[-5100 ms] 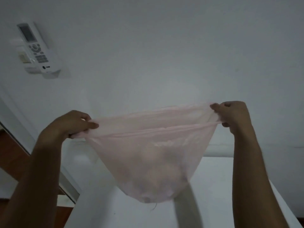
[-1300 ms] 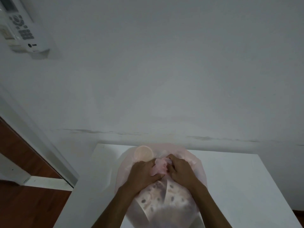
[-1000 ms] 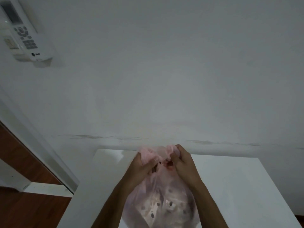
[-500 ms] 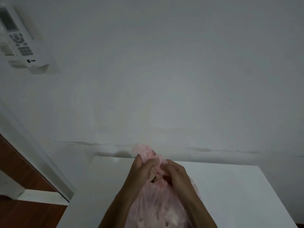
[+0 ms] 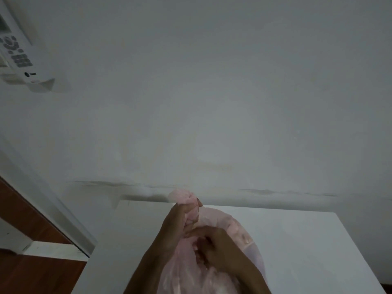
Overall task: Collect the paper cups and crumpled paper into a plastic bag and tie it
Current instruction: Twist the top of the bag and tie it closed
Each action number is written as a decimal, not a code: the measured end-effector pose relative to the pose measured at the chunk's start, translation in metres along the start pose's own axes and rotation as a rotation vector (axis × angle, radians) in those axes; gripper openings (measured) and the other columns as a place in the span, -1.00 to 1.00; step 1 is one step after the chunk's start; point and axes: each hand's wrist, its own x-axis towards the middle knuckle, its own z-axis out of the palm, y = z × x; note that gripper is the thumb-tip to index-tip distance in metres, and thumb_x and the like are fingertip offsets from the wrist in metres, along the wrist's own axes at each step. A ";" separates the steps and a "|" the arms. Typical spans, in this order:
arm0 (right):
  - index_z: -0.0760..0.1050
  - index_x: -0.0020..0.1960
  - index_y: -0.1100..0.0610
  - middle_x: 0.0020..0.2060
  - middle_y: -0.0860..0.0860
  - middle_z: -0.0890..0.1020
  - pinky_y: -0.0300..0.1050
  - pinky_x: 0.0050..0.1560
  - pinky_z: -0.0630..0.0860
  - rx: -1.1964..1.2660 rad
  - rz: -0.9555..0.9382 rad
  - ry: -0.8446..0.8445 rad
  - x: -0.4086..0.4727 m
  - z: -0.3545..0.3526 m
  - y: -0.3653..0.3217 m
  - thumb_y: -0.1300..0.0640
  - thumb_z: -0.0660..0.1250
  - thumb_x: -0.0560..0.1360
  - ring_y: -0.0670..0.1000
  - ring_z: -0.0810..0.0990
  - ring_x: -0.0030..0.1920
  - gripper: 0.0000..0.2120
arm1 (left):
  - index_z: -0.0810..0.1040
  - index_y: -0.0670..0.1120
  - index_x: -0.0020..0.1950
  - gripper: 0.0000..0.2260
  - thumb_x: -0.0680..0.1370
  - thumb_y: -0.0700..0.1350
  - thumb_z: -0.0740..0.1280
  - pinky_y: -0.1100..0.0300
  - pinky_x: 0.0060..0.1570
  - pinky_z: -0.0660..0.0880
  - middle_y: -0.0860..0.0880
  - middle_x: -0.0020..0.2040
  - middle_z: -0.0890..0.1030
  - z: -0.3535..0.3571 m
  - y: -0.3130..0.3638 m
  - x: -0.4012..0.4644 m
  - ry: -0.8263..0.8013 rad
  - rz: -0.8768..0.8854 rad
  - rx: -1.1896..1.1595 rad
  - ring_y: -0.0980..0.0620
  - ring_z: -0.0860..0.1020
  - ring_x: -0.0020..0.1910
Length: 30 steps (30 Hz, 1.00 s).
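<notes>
A thin pink plastic bag (image 5: pixel 237 234) rests on the white table (image 5: pixel 297 240), bulging with pale shapes that I cannot make out clearly. My left hand (image 5: pixel 176 228) grips the gathered neck of the bag, and a bunched pink end sticks up above its fingers. Just below and to the right, my right hand (image 5: pixel 214 245) has its fingers curled into the twisted plastic at the bag's top. The two hands touch. The lower part of the bag runs out of the frame's bottom edge.
A white wall rises directly behind the table. A white remote control (image 5: pixel 17 54) sits in a wall holder at the upper left. A white door frame (image 5: pixel 53 211) and brown wooden floor (image 5: pixel 31 276) lie to the left of the table.
Five seconds ago the bag was held up, stretched wide between both hands. Since then it came down onto the table; the hands gathered its top and are now working the bunched neck, right hand moving lower.
</notes>
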 end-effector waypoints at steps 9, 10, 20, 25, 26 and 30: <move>0.54 -0.26 0.32 -0.52 0.08 0.56 -0.24 -0.48 0.38 0.593 0.083 0.467 -0.001 -0.014 -0.004 0.34 0.44 0.46 -0.05 0.44 -0.54 -0.85 | 0.46 -0.15 -0.16 -0.86 0.45 -0.09 0.32 0.32 -0.43 0.33 0.01 -0.36 0.47 0.013 -0.014 -0.003 -0.023 0.183 0.189 0.16 0.40 -0.45; 0.59 -0.26 0.35 -0.51 0.08 0.58 -0.26 -0.47 0.40 0.594 0.077 0.463 -0.002 -0.014 -0.005 0.30 0.47 0.45 -0.07 0.48 -0.53 -0.84 | 0.53 -0.12 -0.13 -0.88 0.44 -0.09 0.36 0.31 -0.37 0.39 0.05 -0.31 0.55 0.012 -0.018 0.000 0.016 0.244 0.228 0.17 0.48 -0.39; 0.69 -0.03 0.25 -0.10 0.26 0.71 0.13 0.04 0.58 0.727 0.151 0.249 -0.005 -0.009 -0.006 -0.12 0.41 0.46 0.22 0.68 -0.04 -0.59 | 0.68 0.00 -0.17 -0.96 0.46 -0.12 0.45 0.24 -0.14 0.59 0.18 0.35 0.48 0.019 -0.039 0.009 0.206 0.514 0.545 0.16 0.65 -0.14; 0.68 0.00 0.29 -0.07 0.37 0.67 0.33 0.11 0.53 0.797 0.161 0.300 -0.002 0.000 -0.002 -0.05 0.53 0.40 0.46 0.60 0.05 -0.59 | 0.61 -0.07 -0.38 -0.70 0.40 0.11 0.29 0.28 -0.08 0.52 0.26 0.46 0.32 0.013 -0.051 0.017 0.170 0.532 0.870 0.21 0.57 0.07; 0.67 0.00 0.30 -0.07 0.40 0.66 0.38 0.10 0.52 0.800 0.173 0.309 -0.001 0.001 0.000 -0.09 0.56 0.35 0.48 0.59 0.04 -0.53 | 0.57 -0.05 -0.41 -0.71 0.41 0.10 0.29 0.28 -0.05 0.50 0.27 0.45 0.30 0.011 -0.052 0.019 0.165 0.547 0.896 0.18 0.56 0.11; 0.63 -0.03 0.41 -0.05 0.42 0.65 0.21 0.03 0.59 0.942 0.176 0.333 0.000 0.003 0.004 0.06 0.49 0.45 0.43 0.62 0.02 -0.62 | 0.64 0.23 -0.16 -0.84 0.39 0.17 0.28 0.33 0.08 0.41 0.19 0.49 0.25 0.010 -0.051 0.019 0.118 0.561 0.874 0.13 0.45 0.21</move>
